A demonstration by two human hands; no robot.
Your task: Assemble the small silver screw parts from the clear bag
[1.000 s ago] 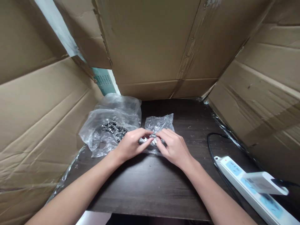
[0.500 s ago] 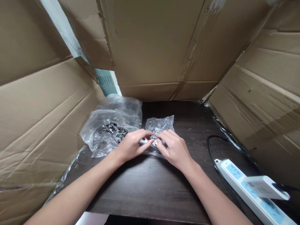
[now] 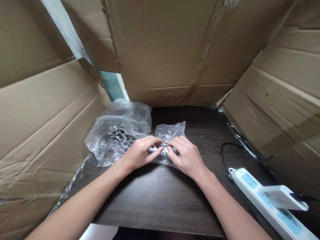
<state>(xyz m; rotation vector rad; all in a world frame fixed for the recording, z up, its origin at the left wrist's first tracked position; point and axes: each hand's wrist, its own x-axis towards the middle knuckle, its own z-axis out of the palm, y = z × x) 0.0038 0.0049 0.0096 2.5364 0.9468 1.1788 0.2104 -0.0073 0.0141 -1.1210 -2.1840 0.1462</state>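
Between my two hands is a small metal bolt point(image 3: 164, 144), pinched at one end by the thumb and fingers of my left hand point(image 3: 142, 150) and at the other by those of my right hand point(image 3: 186, 156). Under and behind the fingers lies a small clear plastic bag point(image 3: 170, 130). Its contents are mostly hidden by my hands. Left of it, a larger clear plastic bag point(image 3: 100, 141) lies open with a pile of small metal bolts point(image 3: 122, 136) on it, partly covered by my left hand.
The dark wooden table point(image 3: 160, 200) is walled by cardboard point(image 3: 162, 43) at the back and both sides. A white power strip point(image 3: 265, 203) with a plugged-in white adapter point(image 3: 281, 197) lies at the right, beside a black cable point(image 3: 223, 156).
The view has shifted very slightly. Both hands stay at nearly the same place around the small bolt, with only slight finger movement.
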